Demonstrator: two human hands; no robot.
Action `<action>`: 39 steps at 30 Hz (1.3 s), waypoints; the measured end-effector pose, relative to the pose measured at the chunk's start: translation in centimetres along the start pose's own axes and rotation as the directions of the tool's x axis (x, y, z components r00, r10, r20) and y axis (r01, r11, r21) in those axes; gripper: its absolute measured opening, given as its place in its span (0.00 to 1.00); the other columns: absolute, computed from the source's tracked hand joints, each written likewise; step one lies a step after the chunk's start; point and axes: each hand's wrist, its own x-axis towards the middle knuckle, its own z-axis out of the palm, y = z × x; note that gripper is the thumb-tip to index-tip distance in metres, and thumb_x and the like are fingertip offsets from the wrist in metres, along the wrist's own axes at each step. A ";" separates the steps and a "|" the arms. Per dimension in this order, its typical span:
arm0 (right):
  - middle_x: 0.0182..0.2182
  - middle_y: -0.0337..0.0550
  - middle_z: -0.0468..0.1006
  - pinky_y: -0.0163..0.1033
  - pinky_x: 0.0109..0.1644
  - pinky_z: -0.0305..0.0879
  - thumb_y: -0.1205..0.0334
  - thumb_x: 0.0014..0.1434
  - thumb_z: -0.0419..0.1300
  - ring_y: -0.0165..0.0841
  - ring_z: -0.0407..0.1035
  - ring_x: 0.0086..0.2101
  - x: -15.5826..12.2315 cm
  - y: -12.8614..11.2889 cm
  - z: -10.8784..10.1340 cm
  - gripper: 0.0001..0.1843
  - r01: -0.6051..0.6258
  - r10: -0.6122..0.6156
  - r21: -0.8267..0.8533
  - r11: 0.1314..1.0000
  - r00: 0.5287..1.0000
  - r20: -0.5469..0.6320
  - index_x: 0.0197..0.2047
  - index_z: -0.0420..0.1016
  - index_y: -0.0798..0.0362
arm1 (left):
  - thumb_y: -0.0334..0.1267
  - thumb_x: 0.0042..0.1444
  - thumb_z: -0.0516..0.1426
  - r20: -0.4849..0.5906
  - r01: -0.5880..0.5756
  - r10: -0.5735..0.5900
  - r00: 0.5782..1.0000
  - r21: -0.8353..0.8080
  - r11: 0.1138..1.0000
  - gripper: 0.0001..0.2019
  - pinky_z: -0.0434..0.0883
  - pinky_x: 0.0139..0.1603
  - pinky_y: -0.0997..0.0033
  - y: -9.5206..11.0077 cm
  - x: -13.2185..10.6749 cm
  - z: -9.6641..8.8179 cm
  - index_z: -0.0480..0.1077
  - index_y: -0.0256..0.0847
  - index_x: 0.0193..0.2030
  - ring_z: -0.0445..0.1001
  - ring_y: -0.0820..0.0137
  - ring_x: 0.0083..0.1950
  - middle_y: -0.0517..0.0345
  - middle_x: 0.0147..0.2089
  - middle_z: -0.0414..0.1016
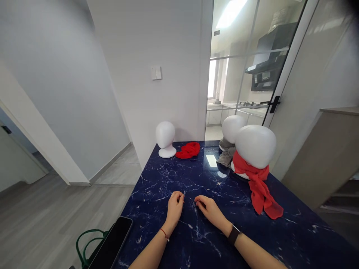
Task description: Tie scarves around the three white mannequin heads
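Observation:
My left hand [175,206] rests on the dark blue marbled table [162,179], its fingers curled in with nothing seen in them. Beside it, a small gap away, my right hand [209,207] lies in a similar loose curl, also without anything visible in it. At the far left of the table stands a bare white mannequin head [165,135], a crumpled red scarf [188,150] lying next to it. To the right, a nearer white mannequin head [255,145] wears a knotted red scarf [259,183] round its neck. Behind that, another white head [232,127] has a grey scarf [226,156] about its neck.
A black tablet-like device [113,241] lies at the table's left edge, beside a green looped strap [84,243]. A wall with a light switch [156,73] rises behind the table. A glazed door [241,74] to a kitchen stands at the back right.

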 end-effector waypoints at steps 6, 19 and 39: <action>0.32 0.40 0.74 0.36 0.38 0.63 0.66 0.60 0.48 0.34 0.69 0.33 0.2 -0.2 -0.1 0.11 0.018 -0.013 -0.075 0.997 0.998 0.056 0.36 0.71 0.49 | 0.36 0.56 0.48 -0.055 -0.007 0.006 0.998 -0.026 1.000 0.10 0.66 0.34 0.70 -0.7 3.0 0.2 0.69 0.39 0.33 0.68 0.71 0.31 0.57 0.32 0.68; 0.50 0.52 0.68 0.42 0.51 0.62 0.67 0.60 0.49 0.38 0.64 0.49 18.6 7.9 0.1 0.18 0.052 -0.132 -0.518 0.854 0.984 -0.120 0.53 0.65 0.56 | 0.30 0.54 0.47 -0.181 -0.119 0.176 0.968 0.288 0.950 0.09 0.68 0.40 0.66 -6.0 13.6 -4.0 0.67 0.40 0.29 0.70 0.68 0.36 0.56 0.34 0.68; 0.61 0.55 0.55 0.47 0.50 0.60 0.46 0.57 0.55 0.46 0.57 0.53 26.4 11.1 1.3 0.39 -0.353 0.165 -0.617 0.703 0.926 -0.341 0.67 0.45 0.48 | 0.56 0.46 0.59 -0.449 0.107 0.083 0.890 0.381 0.919 0.46 0.52 0.65 0.51 -10.2 30.3 -2.5 0.47 0.29 0.65 0.53 0.50 0.66 0.32 0.64 0.55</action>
